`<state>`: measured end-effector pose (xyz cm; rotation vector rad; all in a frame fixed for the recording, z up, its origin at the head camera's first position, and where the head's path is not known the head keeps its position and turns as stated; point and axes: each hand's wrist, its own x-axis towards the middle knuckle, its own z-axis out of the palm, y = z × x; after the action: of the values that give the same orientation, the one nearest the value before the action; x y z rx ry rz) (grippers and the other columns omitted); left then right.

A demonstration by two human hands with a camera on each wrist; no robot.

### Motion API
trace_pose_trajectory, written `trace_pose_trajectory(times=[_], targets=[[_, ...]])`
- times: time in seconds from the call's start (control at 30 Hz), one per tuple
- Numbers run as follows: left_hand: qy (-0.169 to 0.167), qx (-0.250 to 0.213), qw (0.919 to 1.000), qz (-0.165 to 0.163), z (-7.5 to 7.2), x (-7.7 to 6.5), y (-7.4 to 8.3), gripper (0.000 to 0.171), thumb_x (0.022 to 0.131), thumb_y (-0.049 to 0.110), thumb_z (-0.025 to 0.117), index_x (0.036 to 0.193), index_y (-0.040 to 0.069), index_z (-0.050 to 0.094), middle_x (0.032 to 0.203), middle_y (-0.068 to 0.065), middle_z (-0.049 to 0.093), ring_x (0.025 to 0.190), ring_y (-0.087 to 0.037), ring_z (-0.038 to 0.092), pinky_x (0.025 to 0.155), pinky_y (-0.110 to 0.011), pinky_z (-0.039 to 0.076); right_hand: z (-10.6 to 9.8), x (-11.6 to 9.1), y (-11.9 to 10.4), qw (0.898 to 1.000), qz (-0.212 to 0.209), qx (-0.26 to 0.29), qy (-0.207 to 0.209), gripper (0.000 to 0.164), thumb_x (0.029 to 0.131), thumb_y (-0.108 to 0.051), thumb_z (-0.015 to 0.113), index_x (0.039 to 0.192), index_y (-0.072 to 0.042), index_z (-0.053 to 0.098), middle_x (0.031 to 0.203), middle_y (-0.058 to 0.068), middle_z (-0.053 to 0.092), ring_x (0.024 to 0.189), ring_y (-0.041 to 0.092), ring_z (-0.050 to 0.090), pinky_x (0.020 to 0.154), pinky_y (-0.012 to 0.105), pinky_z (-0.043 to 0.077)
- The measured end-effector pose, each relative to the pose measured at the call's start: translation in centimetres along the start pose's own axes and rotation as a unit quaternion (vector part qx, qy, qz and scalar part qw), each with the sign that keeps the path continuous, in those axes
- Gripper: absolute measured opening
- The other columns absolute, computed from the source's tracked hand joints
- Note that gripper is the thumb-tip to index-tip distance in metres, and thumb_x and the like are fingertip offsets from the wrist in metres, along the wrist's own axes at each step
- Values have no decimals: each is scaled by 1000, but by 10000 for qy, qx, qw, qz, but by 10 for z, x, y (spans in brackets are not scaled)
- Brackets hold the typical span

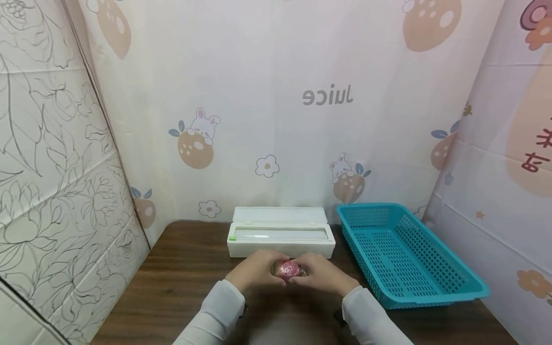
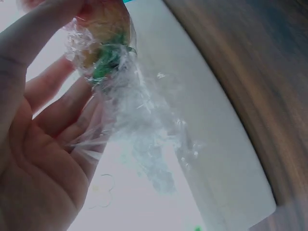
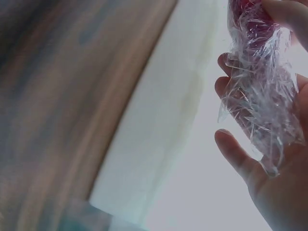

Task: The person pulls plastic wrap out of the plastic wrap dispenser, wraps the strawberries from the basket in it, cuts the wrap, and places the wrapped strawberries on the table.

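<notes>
Both hands meet over the table in the head view, holding one rounded red and pink thing point(image 1: 288, 270) wrapped in crinkled clear plastic film. My left hand point(image 1: 260, 270) grips its left end. There, the left wrist view shows orange-yellow and green under the film point(image 2: 108, 43), and a loose tail of film hangs across the fingers. My right hand point(image 1: 321, 273) grips the other end. In the right wrist view, the thumb presses on the dark pink part, and bunched film point(image 3: 264, 96) trails toward the palm. The wrapped thing's exact kind cannot be told.
Just behind the hands stands a long white box point(image 1: 280, 249), a film dispenser by its look, its lid point(image 1: 280, 214) raised and a small green piece at its left. A teal perforated basket point(image 1: 431, 301) is on the right. Patterned curtains enclose the brown wooden table point(image 1: 172, 278).
</notes>
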<state>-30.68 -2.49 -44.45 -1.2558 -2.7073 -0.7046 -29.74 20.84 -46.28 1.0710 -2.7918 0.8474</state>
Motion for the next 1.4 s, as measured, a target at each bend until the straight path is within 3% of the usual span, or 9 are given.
trace_pose_trajectory(times=[0.13,0.37,0.5,0.6,0.73,0.9,1.0,1.23,1.4], targets=[[187,-47,9994,289,-9,0,2,51,75,32,90,120,13,72,108,7,71,90,0,61,81,-18,51,-11,-1,-11,9998,-148,-89,90,30,89,-42,76,109,-20,74,97,-17,67,81,0,60,72,24,53],[266,-62,9989,376,-19,-1,5,48,77,30,89,118,11,73,107,5,72,87,-1,61,77,-17,51,-23,-2,-22,10000,28,-32,-68,29,90,-40,75,114,-25,71,100,-18,66,85,3,62,76,25,55],[352,3,9988,348,-27,3,8,43,78,30,88,115,13,75,102,7,72,84,-1,61,75,-18,51,-31,-3,-33,9959,157,-884,96,48,89,-38,77,132,-25,63,118,-13,66,101,5,60,92,33,52],[568,254,9978,237,-35,7,14,42,78,33,87,113,13,75,99,6,73,83,-3,62,75,-22,52,-36,-1,-45,9788,114,-1995,458,65,84,-38,82,141,-20,56,125,-5,65,110,12,59,101,41,47],[946,605,9937,22,-43,9,25,42,78,38,85,111,13,75,94,6,73,80,-6,63,74,-26,53,-37,5,-58,9429,-257,-3152,1043,71,80,-37,85,139,-9,56,118,6,68,108,24,62,101,50,44],[1285,537,9902,-94,-45,7,32,45,77,40,84,112,13,75,97,4,73,80,-7,62,74,-27,53,-29,8,-59,9116,-383,-3836,1426,63,81,-31,84,131,-4,58,110,11,68,101,26,65,98,53,46],[1484,259,9885,-142,-44,5,30,45,76,38,85,113,13,76,99,3,74,83,-7,63,74,-26,53,-26,7,-57,9032,-361,-3955,1628,54,83,-26,82,126,-2,60,107,13,68,98,27,65,98,52,47],[1888,-430,9808,-222,-45,-1,27,46,76,34,86,114,11,76,106,1,74,87,-5,64,75,-23,54,-27,5,-51,9072,-172,-3771,1855,35,91,-20,72,120,-4,61,110,12,69,102,28,64,103,53,44],[2130,-720,9744,-63,-44,-1,26,44,76,30,87,114,11,76,105,1,74,77,-6,61,64,-20,53,-29,3,-49,9244,-158,-3212,2049,21,94,-14,66,112,-4,60,105,11,67,103,29,63,99,52,46]])
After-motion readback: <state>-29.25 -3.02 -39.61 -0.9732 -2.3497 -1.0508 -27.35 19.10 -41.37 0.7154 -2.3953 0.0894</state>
